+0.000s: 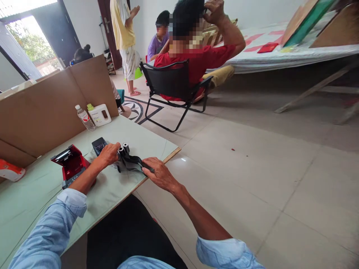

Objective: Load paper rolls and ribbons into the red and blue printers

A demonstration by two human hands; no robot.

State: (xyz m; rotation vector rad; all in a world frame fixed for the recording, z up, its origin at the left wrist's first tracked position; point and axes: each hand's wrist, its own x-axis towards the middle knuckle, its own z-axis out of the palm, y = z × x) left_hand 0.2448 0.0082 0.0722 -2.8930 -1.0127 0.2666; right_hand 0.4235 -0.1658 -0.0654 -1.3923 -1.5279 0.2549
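My left hand (110, 154) is closed, its fingertips at a small roll (121, 150) with a pale end and a dark core. A second such roll (126, 148) stands right beside it. From the rolls a glossy black strip (134, 161) runs in loose folds to my right hand (159, 173). The fingers of that hand are closed on the strip's dark end, over the table's edge. Behind my left hand is a dark grey boxy device (99, 145), partly hidden. A red and black printer-like device (73, 163) with its lid raised stands left of my left forearm.
The pale table (112, 198) ends just under my right hand. At its back stand a water bottle (85, 118), a white jug (100, 115) and a cardboard screen (56, 108). An orange-white packet (11, 170) lies far left. Beyond, a person sits in a black chair (168, 82); others are farther back.
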